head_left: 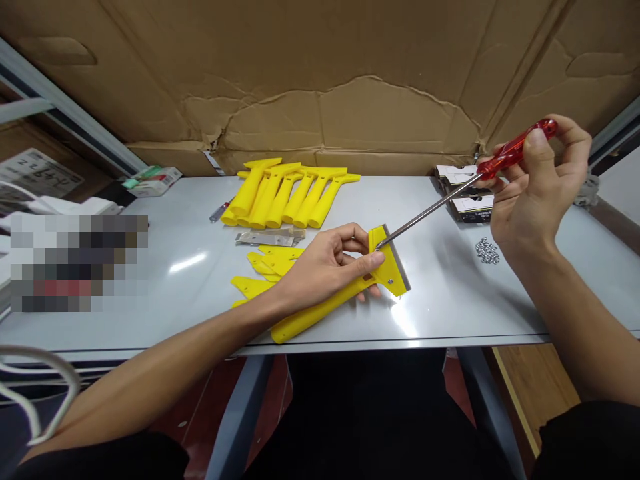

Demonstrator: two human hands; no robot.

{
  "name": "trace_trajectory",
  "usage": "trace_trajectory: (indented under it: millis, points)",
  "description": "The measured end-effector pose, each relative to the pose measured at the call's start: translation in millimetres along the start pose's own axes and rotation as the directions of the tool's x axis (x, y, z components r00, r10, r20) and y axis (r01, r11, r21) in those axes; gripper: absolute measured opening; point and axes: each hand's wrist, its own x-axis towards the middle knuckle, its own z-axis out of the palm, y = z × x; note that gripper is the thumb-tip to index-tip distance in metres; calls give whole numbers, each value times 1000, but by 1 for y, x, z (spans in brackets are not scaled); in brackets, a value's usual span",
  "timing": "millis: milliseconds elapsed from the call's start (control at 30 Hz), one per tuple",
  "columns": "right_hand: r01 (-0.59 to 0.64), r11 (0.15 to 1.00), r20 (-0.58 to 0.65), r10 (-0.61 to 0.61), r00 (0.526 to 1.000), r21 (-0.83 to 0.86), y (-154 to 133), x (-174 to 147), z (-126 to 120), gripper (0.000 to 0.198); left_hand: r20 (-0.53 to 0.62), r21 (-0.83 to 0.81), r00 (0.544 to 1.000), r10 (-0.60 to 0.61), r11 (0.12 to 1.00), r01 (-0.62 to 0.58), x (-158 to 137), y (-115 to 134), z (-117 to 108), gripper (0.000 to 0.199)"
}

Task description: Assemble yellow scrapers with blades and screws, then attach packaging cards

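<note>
My left hand (pixel 340 260) is closed around the head end of a yellow scraper (pixel 325 310), with the thumb pressed on its face. A metal blade (pixel 399 260) runs along the scraper's right edge, and one screw (pixel 391 281) shows in the lower part of the head. My right hand (pixel 545 173) grips the red handle of a screwdriver (pixel 517 150). Its long shaft slants down to the left, and the tip meets the upper part of the scraper head beside my left thumb, at a screw there.
Several yellow scraper handles (pixel 295 197) lie in a row at the back. Blades (pixel 270 237) and flat yellow plates (pixel 250 288) are in front of them. A pile of screws (pixel 487 251) and small black boxes (pixel 470 208) lie to the right. Cardboard (pixel 320 127) stands behind the table.
</note>
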Motion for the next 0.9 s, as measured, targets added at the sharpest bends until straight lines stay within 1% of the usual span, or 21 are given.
trace_trajectory:
  millis: [133, 367, 533, 700, 800, 900]
  points:
    - [4, 1000, 4, -4, 1000, 1, -2, 0, 0, 55, -5, 2, 1000, 1, 1000, -1, -1, 0, 1, 40]
    - [14, 998, 17, -15, 1000, 54, -1, 6, -7, 57, -5, 14, 1000, -17, 1000, 17, 0, 1, 0, 40]
    - [42, 998, 1, -42, 999, 43, -9, 12, -10, 47, 14, 15, 1000, -28, 999, 28, -1, 1, -2, 38]
    - [15, 1000, -54, -14, 998, 27, -17, 18, -13, 36, 48, 27, 999, -18, 1000, 17, -2, 1, -2, 36]
    - [37, 998, -39, -35, 999, 45, -15, 19, -14, 40, 75, 21, 997, -20, 1000, 19, -2, 1, -3, 37]
    - [72, 995, -15, -71, 997, 72, -13, 18, -14, 46, 75, 36, 997, -34, 999, 32, -2, 3, -5, 38]
